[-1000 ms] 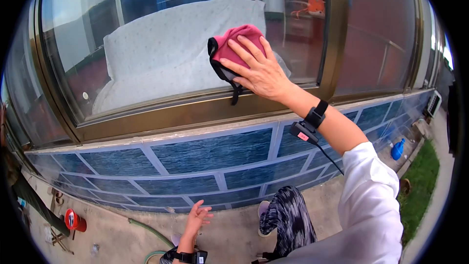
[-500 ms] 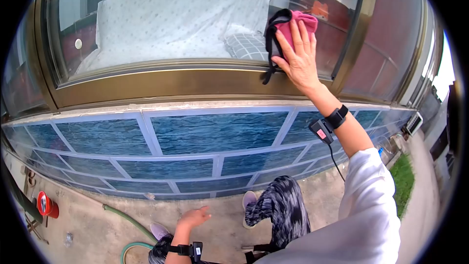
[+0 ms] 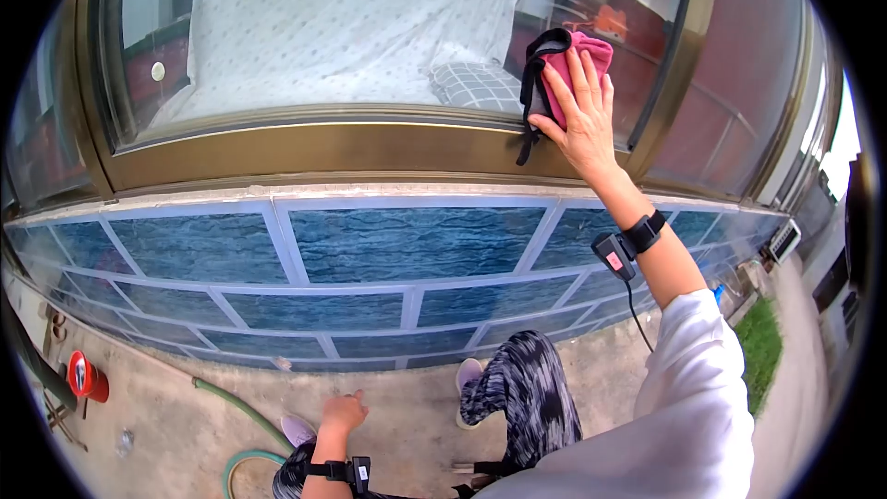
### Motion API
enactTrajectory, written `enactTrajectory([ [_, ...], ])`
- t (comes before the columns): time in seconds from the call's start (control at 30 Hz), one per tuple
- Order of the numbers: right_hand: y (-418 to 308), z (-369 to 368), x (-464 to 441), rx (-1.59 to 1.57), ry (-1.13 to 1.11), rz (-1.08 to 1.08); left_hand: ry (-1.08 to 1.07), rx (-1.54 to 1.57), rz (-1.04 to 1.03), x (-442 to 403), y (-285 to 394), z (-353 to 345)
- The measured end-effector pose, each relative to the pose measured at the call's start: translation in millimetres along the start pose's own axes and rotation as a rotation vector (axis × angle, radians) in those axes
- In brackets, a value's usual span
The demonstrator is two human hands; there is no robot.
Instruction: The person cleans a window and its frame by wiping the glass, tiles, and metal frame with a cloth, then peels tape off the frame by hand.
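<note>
My right hand (image 3: 584, 127) lies with spread fingers over a folded pink cloth with black edging (image 3: 591, 48), pressing it against the window glass (image 3: 360, 46) near the lower right corner of the pane. A black strip of the cloth hangs down onto the bronze-coloured window frame (image 3: 333, 159). Low over the ground, my left hand (image 3: 344, 411) hangs by my knee, loosely bent with a finger pointing out. It touches nothing that I can see. Both wrists carry black straps with small devices.
Below the window runs a wall with blue stone-pattern tiles (image 3: 411, 245). A red bucket (image 3: 90, 377) stands on the concrete at the left, with a green hose (image 3: 238, 399) nearby. Grass (image 3: 759, 351) grows at the right. Behind the glass is a white sheet (image 3: 323, 37).
My right hand and the cloth have shifted slightly right and down across the glass. My left hand has moved a little left, its fingers somewhat more bent.
</note>
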State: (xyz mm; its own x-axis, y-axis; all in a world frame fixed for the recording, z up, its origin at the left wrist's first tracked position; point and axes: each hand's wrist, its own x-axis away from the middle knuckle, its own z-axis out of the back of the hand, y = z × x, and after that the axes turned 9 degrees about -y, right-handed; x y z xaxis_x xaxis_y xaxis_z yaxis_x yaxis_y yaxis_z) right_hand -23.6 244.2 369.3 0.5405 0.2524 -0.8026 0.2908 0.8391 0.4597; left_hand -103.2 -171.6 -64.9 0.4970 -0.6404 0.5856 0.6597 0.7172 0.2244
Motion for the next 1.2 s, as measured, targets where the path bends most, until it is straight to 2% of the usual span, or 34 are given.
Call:
enactTrajectory([
  [0.13,-31.8,-13.2,-25.1,-0.078,0.079,-0.011,-0.07,0.013,-0.053,3.3,11.4,4.9],
  [0.37,-150.6,-27.3,-122.3,-0.232,0.149,0.175,-0.065,0.012,-0.018,-24.7,7.7,15.5],
  [0.47,-149.8,-37.9,-125.6,-0.247,0.214,0.301,-0.064,-0.002,-0.035,-40.3,3.0,11.3],
  [0.53,-120.3,-32.7,-108.1,-0.186,0.118,0.41,-0.075,-0.003,-0.04,-46.5,2.5,10.9],
  [0.6,-81.3,-26.1,-83.7,-0.124,0.065,0.375,-0.087,0.006,-0.048,-51.1,2.6,9.0],
  [0.67,-33.5,-11.3,-50.1,-0.103,0.018,0.249,-0.097,0.029,-0.056,-52.2,3.2,7.9],
  [0.77,30.6,2.0,13.3,0.002,0.009,-0.058,-0.111,0.0,-0.049,-49.4,-1.6,3.3],
  [0.87,58.5,3.0,72.1,0.033,0.012,-0.294,-0.148,-0.041,-0.03,-47.0,-1.4,2.7],
  [0.93,54.7,3.8,99.9,0.026,-0.063,-0.362,-0.144,-0.039,-0.039,-49.9,-2.2,-1.2],
  [1.07,51.4,6.1,114.7,0.012,-0.117,-0.353,-0.149,-0.042,-0.047,-56.2,2.2,-1.6],
  [1.2,83.3,3.7,50.5,0.051,0.076,-0.359,-0.147,-0.017,-0.083,-60.6,1.7,-6.4],
])
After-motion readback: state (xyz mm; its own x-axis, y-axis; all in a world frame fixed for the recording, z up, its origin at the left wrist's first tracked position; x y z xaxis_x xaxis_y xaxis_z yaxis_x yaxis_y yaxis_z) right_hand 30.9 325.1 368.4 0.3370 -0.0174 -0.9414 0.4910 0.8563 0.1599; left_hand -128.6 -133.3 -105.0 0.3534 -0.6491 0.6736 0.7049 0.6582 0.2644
